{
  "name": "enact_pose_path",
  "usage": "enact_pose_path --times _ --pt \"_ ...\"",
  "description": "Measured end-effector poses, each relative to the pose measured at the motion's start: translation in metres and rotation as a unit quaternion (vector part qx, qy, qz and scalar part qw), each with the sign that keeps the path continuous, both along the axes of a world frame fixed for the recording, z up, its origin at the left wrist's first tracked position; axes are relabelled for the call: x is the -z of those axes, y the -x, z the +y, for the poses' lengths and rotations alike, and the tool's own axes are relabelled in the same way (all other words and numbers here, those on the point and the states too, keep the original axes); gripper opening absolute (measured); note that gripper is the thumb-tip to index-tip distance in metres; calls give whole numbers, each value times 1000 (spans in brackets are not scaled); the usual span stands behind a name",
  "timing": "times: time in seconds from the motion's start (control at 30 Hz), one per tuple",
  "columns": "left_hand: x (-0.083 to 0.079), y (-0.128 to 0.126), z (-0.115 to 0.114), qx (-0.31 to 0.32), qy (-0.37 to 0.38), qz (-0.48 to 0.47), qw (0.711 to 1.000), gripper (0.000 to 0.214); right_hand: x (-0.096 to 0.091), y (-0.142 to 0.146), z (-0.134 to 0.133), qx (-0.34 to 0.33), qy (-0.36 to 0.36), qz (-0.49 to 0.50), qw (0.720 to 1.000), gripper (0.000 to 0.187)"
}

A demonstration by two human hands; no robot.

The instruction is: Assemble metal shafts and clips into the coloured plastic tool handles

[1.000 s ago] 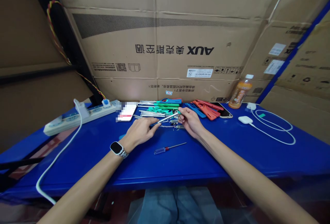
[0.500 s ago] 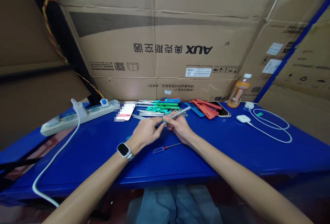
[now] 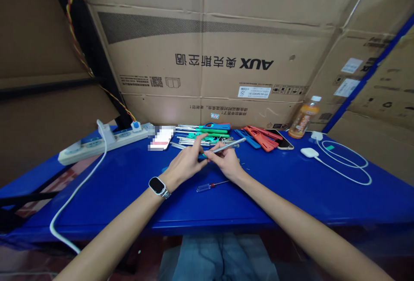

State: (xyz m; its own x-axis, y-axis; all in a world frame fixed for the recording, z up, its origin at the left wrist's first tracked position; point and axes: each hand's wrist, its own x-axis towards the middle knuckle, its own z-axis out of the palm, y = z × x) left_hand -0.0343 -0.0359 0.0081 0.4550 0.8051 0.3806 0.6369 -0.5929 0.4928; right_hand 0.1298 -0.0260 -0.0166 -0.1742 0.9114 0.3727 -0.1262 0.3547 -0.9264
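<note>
My right hand (image 3: 229, 163) pinches a silvery metal tube (image 3: 234, 143) of a stick lighter, which slants up to the right above the table. Next to it, my left hand (image 3: 184, 165) wears a watch and has its index finger raised. Its thumb and other fingers close around the lighter's lower end, where a bit of blue and green shows; most of that end is hidden. Below the hands a screwdriver (image 3: 205, 187) with a clear purple handle lies on the blue table (image 3: 278, 186), its tip partly covered by my right wrist.
Behind the hands lie several metal tubes (image 3: 189, 141) and green lighter parts (image 3: 215, 131). Red handle shells (image 3: 263, 138) and blue shells (image 3: 249, 138) sit to the right, beside a phone (image 3: 284, 141). A bottle (image 3: 304, 117), a white charger (image 3: 309, 153) and a power strip (image 3: 106, 143) stand around.
My left index finger has lifted away from the lighter. The metal tube now points lower and farther right. The whole view has shifted slightly.
</note>
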Motion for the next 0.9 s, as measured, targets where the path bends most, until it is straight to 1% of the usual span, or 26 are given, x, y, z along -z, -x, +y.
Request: enact_pose_path --times 0.2,0.33,0.4,0.5,0.63,0.7,0.77,0.83,0.9 --pt "-1 0 -1 8 15 -15 1000 72 -1 1 2 -6 -39 -53 998 40" --pt "-3 0 -1 26 29 -20 999 69 -5 -5 3 -47 -59 -81 994 37" --pt "-4 -1 -2 42 32 -30 998 68 -6 -8 3 -55 -76 -93 991 34" --pt "-4 -2 -1 48 22 -32 998 63 -6 -7 3 -50 -89 -97 990 31" --pt "-4 -1 1 57 -11 -51 997 49 -8 -3 0 -28 -74 -73 994 33" --pt "-5 1 3 65 -26 -82 994 42 -11 -2 -3 -28 -58 -43 997 37" --pt "-9 2 7 65 -22 -123 990 37 -13 -4 -5 -30 -45 -14 998 41" --pt "-13 2 11 65 9 -186 980 33 -13 -7 -6 -26 -42 -13 999 39" --pt "-17 -1 14 72 55 -273 958 36 -11 -9 -8 -19 -46 -42 998 37"
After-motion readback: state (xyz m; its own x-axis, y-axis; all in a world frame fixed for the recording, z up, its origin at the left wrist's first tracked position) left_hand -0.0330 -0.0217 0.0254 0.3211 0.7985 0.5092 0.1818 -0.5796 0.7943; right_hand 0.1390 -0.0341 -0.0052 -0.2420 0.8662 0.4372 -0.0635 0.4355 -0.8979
